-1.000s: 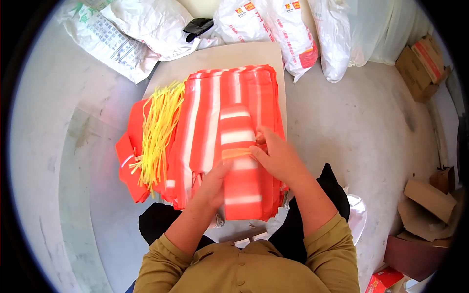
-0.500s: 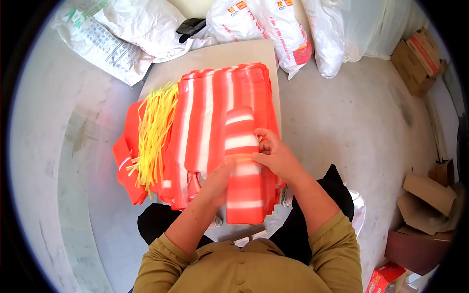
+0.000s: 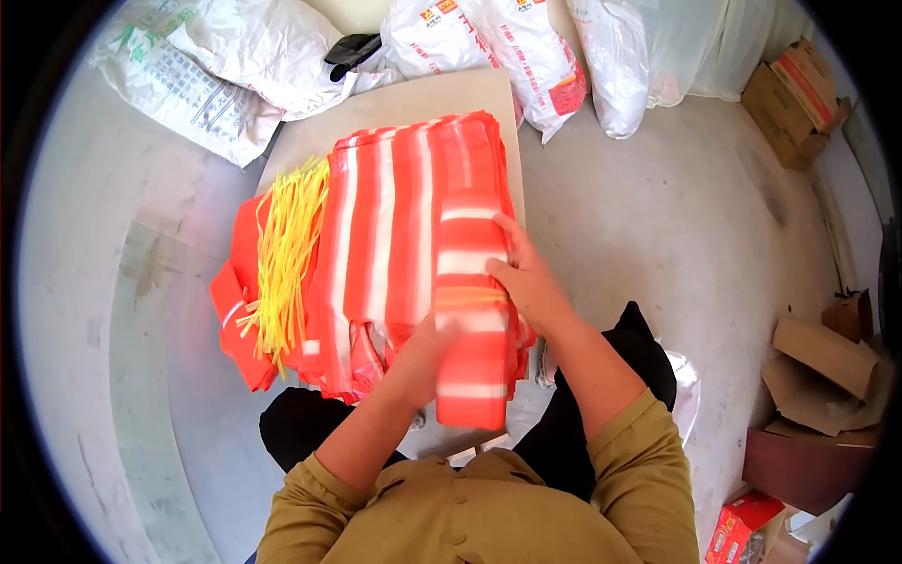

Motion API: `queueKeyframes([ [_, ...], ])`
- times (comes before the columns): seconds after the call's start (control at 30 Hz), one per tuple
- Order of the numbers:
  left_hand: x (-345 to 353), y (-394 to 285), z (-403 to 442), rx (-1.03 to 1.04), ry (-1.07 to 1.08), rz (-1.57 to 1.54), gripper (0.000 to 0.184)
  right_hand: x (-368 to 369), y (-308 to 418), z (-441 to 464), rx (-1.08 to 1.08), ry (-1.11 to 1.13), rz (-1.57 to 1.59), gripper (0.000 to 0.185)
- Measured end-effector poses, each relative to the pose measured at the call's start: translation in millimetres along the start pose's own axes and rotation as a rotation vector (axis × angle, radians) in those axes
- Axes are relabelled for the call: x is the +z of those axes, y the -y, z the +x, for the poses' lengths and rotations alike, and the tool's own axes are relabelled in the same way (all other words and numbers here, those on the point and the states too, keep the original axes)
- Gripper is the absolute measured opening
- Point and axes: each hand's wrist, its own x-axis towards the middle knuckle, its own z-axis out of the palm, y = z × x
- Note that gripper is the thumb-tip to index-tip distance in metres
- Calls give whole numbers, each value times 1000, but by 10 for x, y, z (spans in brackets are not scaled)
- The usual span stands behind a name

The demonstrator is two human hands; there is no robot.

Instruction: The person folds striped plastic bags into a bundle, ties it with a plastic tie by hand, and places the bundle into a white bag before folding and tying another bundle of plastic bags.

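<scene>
The folded striped bundle [image 3: 472, 362], crossed by an orange band [image 3: 470, 297], lies between the hands atop the striped stack [image 3: 387, 226]. The right hand [image 3: 528, 282] grips its edge, thumb on top; the blurred left hand [image 3: 423, 355] touches its other side, finger spread unclear.

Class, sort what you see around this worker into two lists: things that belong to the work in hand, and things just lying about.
Apparently in use:
- folded striped bundle, orange band across it, edge gripped by the right hand
- striped stack beneath
- yellow strips

Apparently lying about:
- white sacks
- black item
- cardboard boxes
</scene>
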Motion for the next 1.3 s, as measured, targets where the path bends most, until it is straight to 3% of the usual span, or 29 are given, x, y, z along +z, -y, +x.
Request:
queueKeyframes([
  [0.07,0,145,-52,51,4,140,58,-11,-75,28,-46,-85,33,77],
  [0.17,-27,299,-112,61,55,184,64,-28,79,-52,67,-83,-134,83],
  [0.27,20,287,-237,42,93,146,62,13,109,-103,20,-92,9,90],
  [0.57,-215,578,-450,-19,99,178,42,29,104,-125,4,-171,167,85],
  [0.67,-340,781,-451,-27,117,157,35,63,90,-150,-62,-211,-224,82],
  [0.77,-392,865,-477,2,60,143,34,-5,36,-157,-32,-241,-358,83],
  [0.9,-401,831,-507,-3,81,72,33,-93,280,-577,59,-243,-263,85],
  [1.07,-106,873,-586,9,206,24,42,-95,-6,-1457,154,-70,16,82],
  [1.13,-85,1058,-578,17,222,241,48,-38,-153,-1614,146,-69,158,80],
  [1.27,179,1141,-775,-23,296,312,58,-103,-326,-1772,129,-126,337,63],
  [1.3,274,1038,-883,-26,321,398,58,-127,-312,-1833,145,-142,361,51],
])
